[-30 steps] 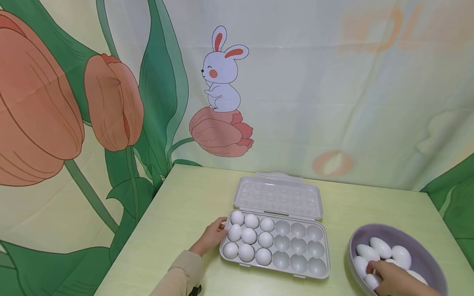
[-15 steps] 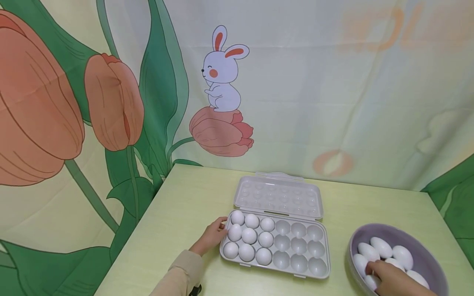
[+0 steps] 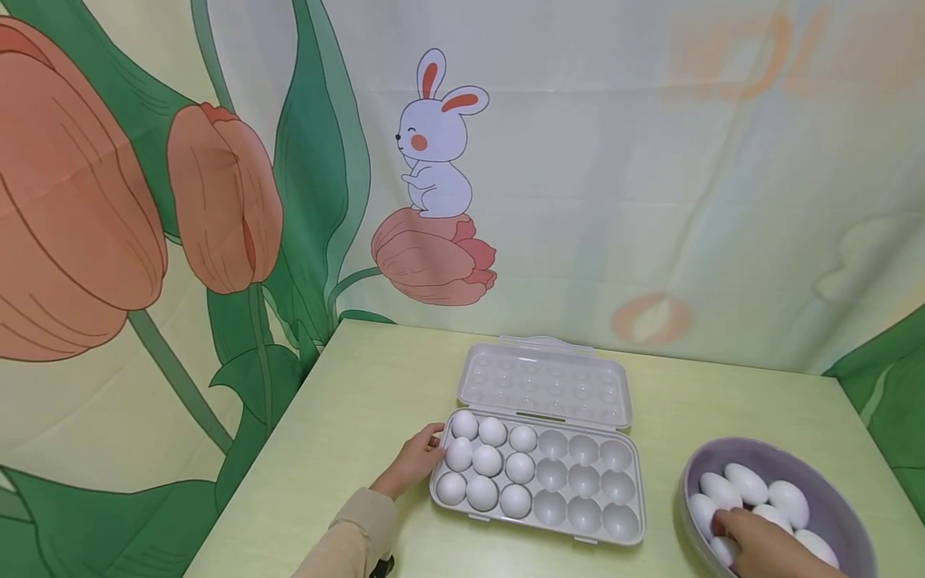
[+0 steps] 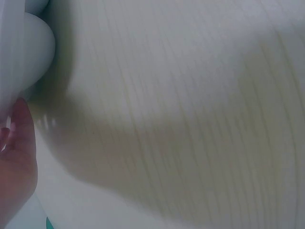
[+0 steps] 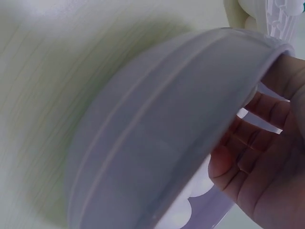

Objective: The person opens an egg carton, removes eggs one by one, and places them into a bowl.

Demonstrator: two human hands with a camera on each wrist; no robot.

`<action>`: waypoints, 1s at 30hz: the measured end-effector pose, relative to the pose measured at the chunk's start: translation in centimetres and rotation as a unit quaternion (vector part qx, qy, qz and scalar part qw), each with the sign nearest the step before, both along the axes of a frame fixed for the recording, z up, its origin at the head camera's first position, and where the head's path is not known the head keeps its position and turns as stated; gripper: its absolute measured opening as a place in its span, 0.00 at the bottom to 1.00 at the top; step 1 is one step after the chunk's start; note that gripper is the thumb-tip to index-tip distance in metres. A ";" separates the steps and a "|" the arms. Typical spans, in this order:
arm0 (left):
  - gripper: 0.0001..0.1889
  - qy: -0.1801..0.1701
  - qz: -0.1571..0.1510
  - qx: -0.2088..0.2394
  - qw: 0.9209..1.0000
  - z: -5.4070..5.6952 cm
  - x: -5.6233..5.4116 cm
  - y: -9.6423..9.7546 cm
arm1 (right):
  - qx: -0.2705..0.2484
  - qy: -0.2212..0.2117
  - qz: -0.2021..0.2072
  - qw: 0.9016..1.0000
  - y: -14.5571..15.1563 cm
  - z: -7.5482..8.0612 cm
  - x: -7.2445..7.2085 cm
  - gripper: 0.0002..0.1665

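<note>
Pale grey plastic makes up the egg box [image 3: 532, 523], which lies on the yellowish, wood-grained counter [image 3: 347, 401] with its lid [image 3: 545, 385] laid open toward the back. Nine white eggs [image 3: 486, 461] sit in the three columns at its left, and the cups [image 3: 584, 480] of the other three columns show their rounded hollows. The left hand [image 3: 413, 461], in a beige sleeve [image 3: 361, 522], touches the box's left end, its fingers bent at the edge; whether they pinch it, I cannot tell. To the right, near the box but apart from it, stands a purple bowl [image 3: 834, 506] with more eggs bunched inside. The right hand [image 3: 769, 546] reaches over the rim, its fingers bent down among those eggs; I cannot tell whether they pinch one. Behind the counter hangs a cloth [image 3: 564, 201] printed with a white rabbit [image 3: 437, 152] sitting on a tulip [image 3: 433, 261].
</note>
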State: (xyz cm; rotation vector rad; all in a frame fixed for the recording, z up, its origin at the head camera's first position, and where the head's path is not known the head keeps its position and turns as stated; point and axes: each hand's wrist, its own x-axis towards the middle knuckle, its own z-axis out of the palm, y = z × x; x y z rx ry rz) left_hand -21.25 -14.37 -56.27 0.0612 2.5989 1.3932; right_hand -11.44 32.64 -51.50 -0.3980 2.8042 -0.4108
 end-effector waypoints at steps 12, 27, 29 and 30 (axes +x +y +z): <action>0.21 -0.004 0.002 -0.004 1.000 0.0 0.0 0.0 | 0.030 0.017 -0.023 0.999 -0.6 -1.1 -0.5 0.18; 0.21 -0.010 0.001 -0.003 1.000 -0.1 -0.1 0.0 | 0.010 0.015 -0.010 1.000 -1.2 1.0 -2.0 0.17; 0.21 -0.008 0.001 -0.003 1.000 -0.1 -0.1 0.0 | 0.001 0.053 0.001 0.999 -1.8 1.8 -2.5 0.17; 0.21 -0.008 0.001 -0.004 1.000 -0.1 -0.1 0.0 | -0.006 0.072 0.008 0.997 -2.2 2.3 -2.8 0.17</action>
